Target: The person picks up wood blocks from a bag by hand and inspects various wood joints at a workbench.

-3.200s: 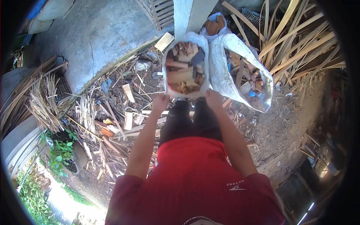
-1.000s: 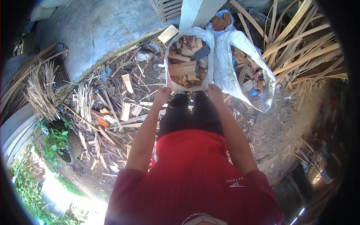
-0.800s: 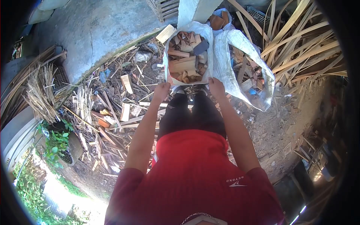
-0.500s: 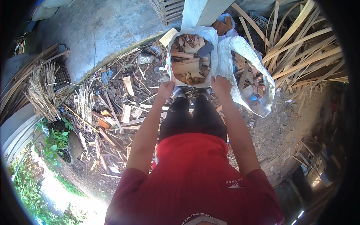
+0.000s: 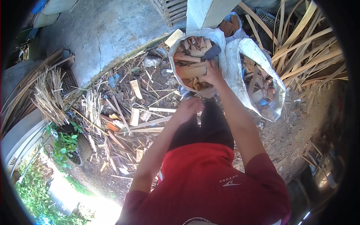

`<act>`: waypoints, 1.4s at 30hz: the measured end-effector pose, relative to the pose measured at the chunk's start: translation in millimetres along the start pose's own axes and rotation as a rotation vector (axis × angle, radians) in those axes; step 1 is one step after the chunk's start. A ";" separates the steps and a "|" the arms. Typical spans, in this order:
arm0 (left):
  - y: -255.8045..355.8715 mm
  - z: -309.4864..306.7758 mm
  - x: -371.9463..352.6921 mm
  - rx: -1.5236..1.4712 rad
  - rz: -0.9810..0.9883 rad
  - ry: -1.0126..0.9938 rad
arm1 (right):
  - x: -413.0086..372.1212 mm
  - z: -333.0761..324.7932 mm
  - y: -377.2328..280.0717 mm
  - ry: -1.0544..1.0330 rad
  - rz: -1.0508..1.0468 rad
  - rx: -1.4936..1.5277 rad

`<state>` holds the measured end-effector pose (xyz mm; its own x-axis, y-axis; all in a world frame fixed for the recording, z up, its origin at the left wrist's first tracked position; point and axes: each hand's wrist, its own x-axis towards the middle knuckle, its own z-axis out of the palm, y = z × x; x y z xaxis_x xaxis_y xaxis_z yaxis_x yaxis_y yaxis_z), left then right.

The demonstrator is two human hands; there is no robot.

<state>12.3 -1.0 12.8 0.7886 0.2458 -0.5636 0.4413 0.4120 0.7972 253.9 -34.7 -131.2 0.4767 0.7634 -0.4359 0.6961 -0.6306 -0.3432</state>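
A white woven sack (image 5: pixel 221 43) stands open in front of my feet, filled with wood offcuts. My right hand (image 5: pixel 213 75) reaches inside its near right part, at the end of a pale wood block (image 5: pixel 193 71); its fingertips are partly hidden among the pieces. A dark block (image 5: pixel 212 52) lies just beyond that hand. Over my legs, below the sack's near rim, hangs my left hand (image 5: pixel 191 108), with its fingers loosely curled and blurred. A second white sack (image 5: pixel 241 88) with wood scraps and bits of blue leans beside the first, on the right.
Wood scraps (image 5: pixel 135 117) litter the ground at left. A concrete pillar (image 5: pixel 206 15) rises behind the sacks, near a slatted crate (image 5: pixel 174 11). Long wood strips (image 5: pixel 307 48) pile up at right. A bundle of thin sticks (image 5: pixel 48 95) and a green plant (image 5: pixel 65 144) are at left.
Both hands have let go of the sack's rim. My right hand has moved into the sack among the wood, and my left hand has dropped back toward my body. The view has shifted slightly.
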 end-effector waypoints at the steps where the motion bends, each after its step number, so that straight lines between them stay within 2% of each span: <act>1: 6.2 5.5 -0.3 -0.029 -0.004 0.042 | -1.0 2.9 -1.4 0.002 0.002 0.035; 4: -2.9 3.3 2.2 0.053 0.013 0.038 | -4.3 12.0 0.5 0.005 0.002 0.127; 5: -16.0 -6.3 4.2 0.088 -0.018 -0.034 | -3.3 13.4 1.9 0.008 0.000 0.156; 11: -1.0 -9.2 -3.2 0.134 -0.096 0.119 | -8.1 -8.8 -7.7 -0.013 0.009 0.092; 14: -4.8 -20.9 -7.4 0.124 -0.037 0.043 | 2.6 -16.1 -7.7 -0.136 0.001 0.141; 15: -7.1 -21.9 -9.1 0.116 -0.032 0.080 | 2.6 -20.6 -7.4 -0.192 0.003 0.167; 18: -14.5 -22.8 -9.8 0.077 -0.034 0.144 | -11.8 -26.4 -20.2 -0.062 -0.113 -0.069; 21: -15.9 -25.3 -10.1 0.013 -0.101 0.146 | -29.2 -34.1 -39.8 -0.040 -0.123 -0.160; 23: -4.5 -21.5 -13.5 -0.050 -0.172 0.173 | -40.4 -43.4 -47.1 0.012 -0.153 -0.088; 29: 1.0 -18.7 -11.4 -0.139 -0.174 0.145 | -95.8 -104.2 -50.4 0.165 -0.138 0.203; 34: 39.0 9.6 -2.8 -0.405 -0.189 0.065 | -157.7 -166.7 -53.0 0.359 -0.089 0.362; 37: 70.1 41.4 3.7 -0.603 -0.139 0.064 | -186.6 -172.4 -60.7 0.469 -0.055 0.444; 42: 88.8 73.0 6.3 -0.714 -0.038 0.248 | -210.0 -151.9 -82.1 0.598 -0.016 0.475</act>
<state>87.7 -26.9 95.8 0.6218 0.3754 -0.6874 0.0149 0.8718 0.4896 178.2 -122.0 114.9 0.7722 0.6334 0.0508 0.4645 -0.5081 -0.7253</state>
